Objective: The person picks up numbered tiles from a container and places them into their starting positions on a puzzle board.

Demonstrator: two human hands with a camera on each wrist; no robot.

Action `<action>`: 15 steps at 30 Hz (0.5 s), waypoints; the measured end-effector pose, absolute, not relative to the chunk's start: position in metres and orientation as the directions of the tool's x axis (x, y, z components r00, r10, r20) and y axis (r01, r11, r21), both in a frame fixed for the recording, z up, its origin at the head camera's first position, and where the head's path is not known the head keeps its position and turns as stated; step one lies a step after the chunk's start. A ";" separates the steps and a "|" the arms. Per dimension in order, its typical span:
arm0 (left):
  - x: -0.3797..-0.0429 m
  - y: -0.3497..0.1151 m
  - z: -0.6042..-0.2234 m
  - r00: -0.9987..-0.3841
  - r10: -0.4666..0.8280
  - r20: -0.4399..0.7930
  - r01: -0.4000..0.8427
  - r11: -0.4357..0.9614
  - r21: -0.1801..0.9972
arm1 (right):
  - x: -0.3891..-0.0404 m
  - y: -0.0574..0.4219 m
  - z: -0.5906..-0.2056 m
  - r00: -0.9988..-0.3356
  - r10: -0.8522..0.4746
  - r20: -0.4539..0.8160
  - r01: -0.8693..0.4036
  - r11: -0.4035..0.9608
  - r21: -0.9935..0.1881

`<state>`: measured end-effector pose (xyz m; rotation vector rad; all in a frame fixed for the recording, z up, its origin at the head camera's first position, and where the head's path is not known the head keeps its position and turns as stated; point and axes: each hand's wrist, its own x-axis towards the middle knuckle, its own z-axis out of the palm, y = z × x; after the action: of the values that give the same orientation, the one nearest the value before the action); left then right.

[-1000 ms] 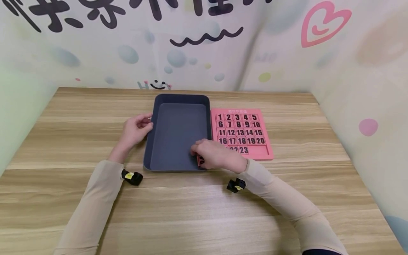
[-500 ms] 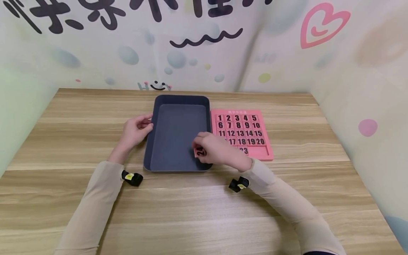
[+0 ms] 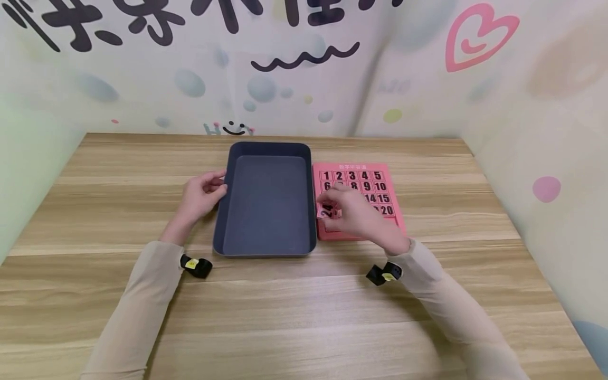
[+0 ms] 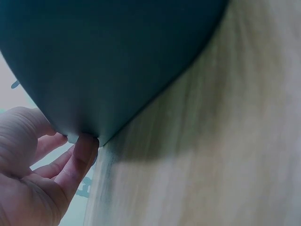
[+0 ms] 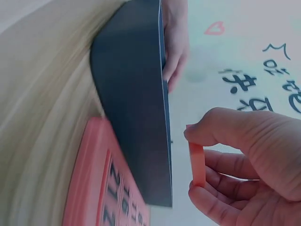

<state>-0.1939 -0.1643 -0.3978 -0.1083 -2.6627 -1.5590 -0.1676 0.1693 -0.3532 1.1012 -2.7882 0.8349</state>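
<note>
Between thumb and fingertips, my right hand (image 3: 358,214) pinches a pink number tile (image 3: 325,211) marked 24. It is over the left side of the pink number puzzle board (image 3: 401,227), partly covering the rows of tiles. The right wrist view shows the tile (image 5: 197,162) edge-on, held up close to the tray's rim. My left hand (image 3: 201,194) holds the left edge of a dark blue-grey rectangular tray (image 3: 268,206). In the left wrist view its fingertips (image 4: 85,146) are right at the tray's edge.
The tray stands directly left of the puzzle board on a wood-grain table (image 3: 294,316). Behind the table rises a printed wall covering (image 3: 166,84) with black lettering and coloured dots. Black cameras are strapped at both wrists.
My right hand has lifted the 24 tile from the tray's lower right corner and carried it right, over the puzzle board. My left hand has stayed at the tray's left edge.
</note>
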 end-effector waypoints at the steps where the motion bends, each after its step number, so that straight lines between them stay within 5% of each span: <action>1: -0.194 -0.164 -0.398 -0.996 0.033 0.082 0.088 0.487 0.869 | -0.167 0.174 -0.353 -0.758 -0.614 0.219 -0.633 0.612 -0.473; 15: -0.193 -0.162 -0.396 -0.995 0.031 0.092 0.096 0.483 0.870 | -0.170 0.231 -0.377 -0.845 -0.488 0.219 -0.526 0.684 -0.505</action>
<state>-0.1927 -0.1623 -0.3959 -0.1130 -2.6496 -1.5611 -0.1701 0.2305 -0.3766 0.8509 -2.8212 0.8785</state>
